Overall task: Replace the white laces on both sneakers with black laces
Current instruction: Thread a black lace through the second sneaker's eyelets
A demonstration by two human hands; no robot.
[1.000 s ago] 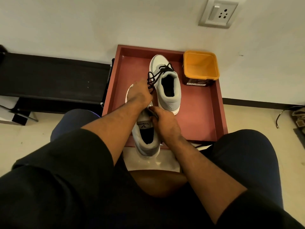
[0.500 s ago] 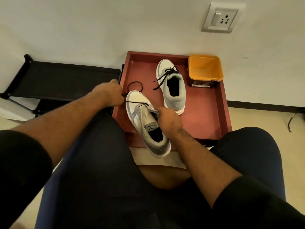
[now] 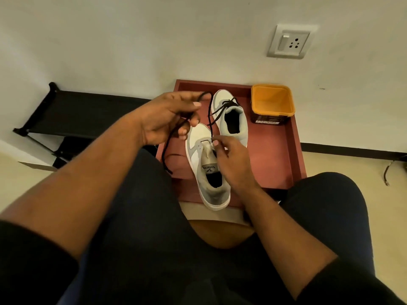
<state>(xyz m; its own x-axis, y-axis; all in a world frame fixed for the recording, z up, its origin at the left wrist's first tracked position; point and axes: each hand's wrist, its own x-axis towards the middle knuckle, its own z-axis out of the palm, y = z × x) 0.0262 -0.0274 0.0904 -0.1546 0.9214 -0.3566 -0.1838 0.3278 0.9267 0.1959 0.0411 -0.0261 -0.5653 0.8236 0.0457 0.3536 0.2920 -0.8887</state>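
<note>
On the red tray (image 3: 275,164), close to its near edge, a grey-and-white sneaker (image 3: 207,170) is seen with its heel jutting past the rim toward the person and its eyelets unlaced. A black lace (image 3: 176,137) is held above its toe: one part is gripped in the curled fingers of the left hand (image 3: 167,119), with a loose end hanging down over the tray's left side, while the other part is pinched between the thumb and fingertips of the right hand (image 3: 231,164) just at the top of the sneaker's tongue. Beyond it, a second sneaker (image 3: 233,119) is set farther back on the tray, already threaded with a black lace. An orange tub (image 3: 273,104) is placed at the tray's far right corner against the wall. A black rack (image 3: 72,115) is seen to the left, and a wall socket (image 3: 288,41) is mounted above.
</note>
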